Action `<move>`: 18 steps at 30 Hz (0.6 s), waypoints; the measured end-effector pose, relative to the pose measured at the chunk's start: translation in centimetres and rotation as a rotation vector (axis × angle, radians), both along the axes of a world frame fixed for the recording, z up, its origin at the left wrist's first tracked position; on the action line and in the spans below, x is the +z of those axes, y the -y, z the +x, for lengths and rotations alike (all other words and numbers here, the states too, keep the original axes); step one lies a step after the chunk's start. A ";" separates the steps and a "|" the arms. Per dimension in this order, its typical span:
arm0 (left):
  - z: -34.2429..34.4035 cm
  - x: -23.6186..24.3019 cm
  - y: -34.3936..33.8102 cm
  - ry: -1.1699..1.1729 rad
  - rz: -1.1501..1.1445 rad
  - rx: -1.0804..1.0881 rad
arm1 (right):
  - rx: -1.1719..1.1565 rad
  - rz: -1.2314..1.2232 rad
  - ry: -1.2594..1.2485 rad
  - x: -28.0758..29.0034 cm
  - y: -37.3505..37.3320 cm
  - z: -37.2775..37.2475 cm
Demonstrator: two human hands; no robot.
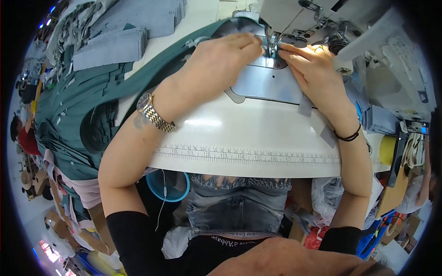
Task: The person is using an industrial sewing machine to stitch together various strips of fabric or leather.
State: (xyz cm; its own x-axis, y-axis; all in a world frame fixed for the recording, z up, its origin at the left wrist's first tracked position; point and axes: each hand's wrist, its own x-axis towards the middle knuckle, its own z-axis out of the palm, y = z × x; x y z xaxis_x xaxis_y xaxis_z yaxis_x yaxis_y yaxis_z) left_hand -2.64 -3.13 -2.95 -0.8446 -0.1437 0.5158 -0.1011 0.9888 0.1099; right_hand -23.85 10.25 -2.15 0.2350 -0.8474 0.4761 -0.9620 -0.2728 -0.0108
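Note:
At the top centre is a white sewing machine, its needle and presser foot over a steel plate. My left hand, with a metal watch on the wrist, pinches a dark green fabric strip left of the needle; its fingertips are partly hidden. My right hand has fingers pressed together, their tips on the fabric at the presser foot's right. The strip curves down leftward into a pile of green fabric on the table's left.
Stacks of grey cut pieces lie at upper left, another at right. The white tabletop has a printed ruler along its front edge. A blue basket sits below. Other people are at the far left and far right.

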 end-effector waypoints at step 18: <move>0.9 1.5 -3.3 0.427 -0.345 0.440 | -0.048 -0.053 -0.098 1.3 -0.8 1.5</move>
